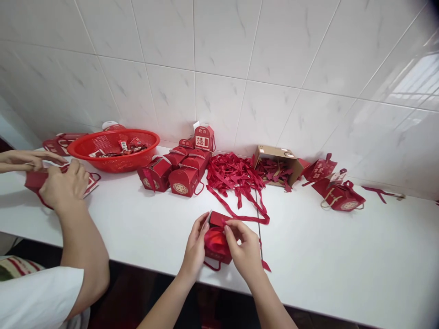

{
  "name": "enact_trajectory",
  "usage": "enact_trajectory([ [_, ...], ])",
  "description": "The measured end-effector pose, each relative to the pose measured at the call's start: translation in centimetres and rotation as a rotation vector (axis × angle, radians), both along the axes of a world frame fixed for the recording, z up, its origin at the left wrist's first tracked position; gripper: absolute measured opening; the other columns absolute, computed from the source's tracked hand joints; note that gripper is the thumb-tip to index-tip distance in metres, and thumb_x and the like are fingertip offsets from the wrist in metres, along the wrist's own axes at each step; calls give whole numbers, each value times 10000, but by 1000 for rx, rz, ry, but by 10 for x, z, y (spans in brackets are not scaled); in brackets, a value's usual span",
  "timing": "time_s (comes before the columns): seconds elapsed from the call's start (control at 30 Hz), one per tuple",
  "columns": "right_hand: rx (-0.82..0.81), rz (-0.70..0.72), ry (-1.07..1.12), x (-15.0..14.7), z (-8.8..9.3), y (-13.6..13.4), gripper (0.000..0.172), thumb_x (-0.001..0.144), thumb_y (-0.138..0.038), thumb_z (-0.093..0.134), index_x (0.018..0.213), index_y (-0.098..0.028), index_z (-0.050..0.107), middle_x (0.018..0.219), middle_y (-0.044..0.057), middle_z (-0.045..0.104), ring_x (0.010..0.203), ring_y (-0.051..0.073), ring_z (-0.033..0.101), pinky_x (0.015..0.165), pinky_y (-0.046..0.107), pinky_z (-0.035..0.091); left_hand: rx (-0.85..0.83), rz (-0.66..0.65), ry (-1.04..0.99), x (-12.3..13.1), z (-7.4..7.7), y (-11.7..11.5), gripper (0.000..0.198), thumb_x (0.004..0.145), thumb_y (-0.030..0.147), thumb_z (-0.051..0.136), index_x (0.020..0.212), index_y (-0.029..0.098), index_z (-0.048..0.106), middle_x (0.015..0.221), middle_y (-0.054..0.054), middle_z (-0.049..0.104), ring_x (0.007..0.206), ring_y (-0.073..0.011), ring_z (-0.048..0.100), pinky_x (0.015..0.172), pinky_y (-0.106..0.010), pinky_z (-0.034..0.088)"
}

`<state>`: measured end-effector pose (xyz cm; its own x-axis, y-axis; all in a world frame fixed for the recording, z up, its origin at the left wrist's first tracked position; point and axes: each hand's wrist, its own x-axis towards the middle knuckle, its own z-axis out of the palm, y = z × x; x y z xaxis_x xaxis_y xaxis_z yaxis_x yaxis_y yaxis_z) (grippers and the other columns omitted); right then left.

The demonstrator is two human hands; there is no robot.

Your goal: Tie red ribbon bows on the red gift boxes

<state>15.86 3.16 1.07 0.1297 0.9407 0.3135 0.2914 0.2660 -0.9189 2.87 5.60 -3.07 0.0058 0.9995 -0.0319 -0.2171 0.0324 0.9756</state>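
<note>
A small red gift box [219, 257] sits on the white table in front of me, its top partly open. My left hand [195, 250] is closed on the box's left side, with the thumb at a pale upright flap. On the other side, my right hand [244, 249] pinches a red ribbon [216, 237] that loops over the top of the box. A ribbon end shows beneath my right wrist. A red cord handle hangs at the lower left of the box. What lies inside the box cannot be made out clearly.
Behind the box lie a heap of red ribbons [235, 173] and a cardboard box [279, 157] of red tags. Several filled gift boxes [185, 180] and a red basket [130, 161] of sweets stand leftward. A finished box [345, 196] is right. A co-worker's hands [66, 183] handle another box.
</note>
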Motion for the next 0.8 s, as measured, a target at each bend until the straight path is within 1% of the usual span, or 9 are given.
enact_trajectory([
  [0.1,-25,8,-149,-1,-1,7,175,858,-283,519,886,-188,664,773,61,707,664,189,650,624,305,521,-39,-52,-129,0,2,-6,459,905,420,498,1331,253,482,1412,-58,501,1317,-247,443,1059,-361,416],
  [0.2,-31,41,-280,-1,4,10,188,841,-236,513,871,-195,694,779,63,721,688,203,661,641,315,516,-26,-70,-202,-1,2,-9,471,898,379,518,1348,243,482,1430,-51,485,1360,-248,381,1072,-348,409],
  [0.33,-42,86,-406,-2,11,13,221,820,-188,516,892,-200,725,828,68,740,735,217,674,678,329,511,-19,-79,-206,-1,2,-10,468,900,374,516,1350,249,477,1435,-45,478,1367,-246,368,1076,-347,404],
  [0.47,-50,112,-448,-2,18,14,237,821,-183,522,900,-222,742,829,58,744,709,209,670,661,322,500,-7,-89,-143,1,3,-13,444,899,405,514,1310,238,494,1413,-64,490,1308,-250,448,1050,-357,422],
  [0.57,-46,131,-466,-1,22,14,239,826,-182,526,897,-241,747,804,43,738,683,196,658,635,307,484,14,-91,-102,1,7,-16,407,894,465,499,1224,227,511,1311,-80,558,1210,-245,534,974,-356,473],
  [0.63,-45,133,-494,-1,23,14,237,834,-189,529,901,-247,748,785,41,728,680,193,651,634,305,477,20,-84,-42,-1,12,-15,372,909,519,431,1112,225,535,1212,-73,605,1129,-230,578,922,-351,489],
  [0.7,-37,137,-513,-1,23,15,235,843,-197,529,906,-253,748,773,41,716,686,191,647,644,306,475,3,-89,59,-3,17,-10,370,916,541,384,982,219,555,1120,-61,634,1061,-219,597,895,-347,484],
  [0.8,0,157,-477,-2,21,14,219,854,-212,539,913,-250,747,770,43,690,692,184,635,651,303,484,22,-90,180,-7,24,0,303,868,488,485,814,200,560,1058,-62,645,1030,-225,593,903,-341,462],
])
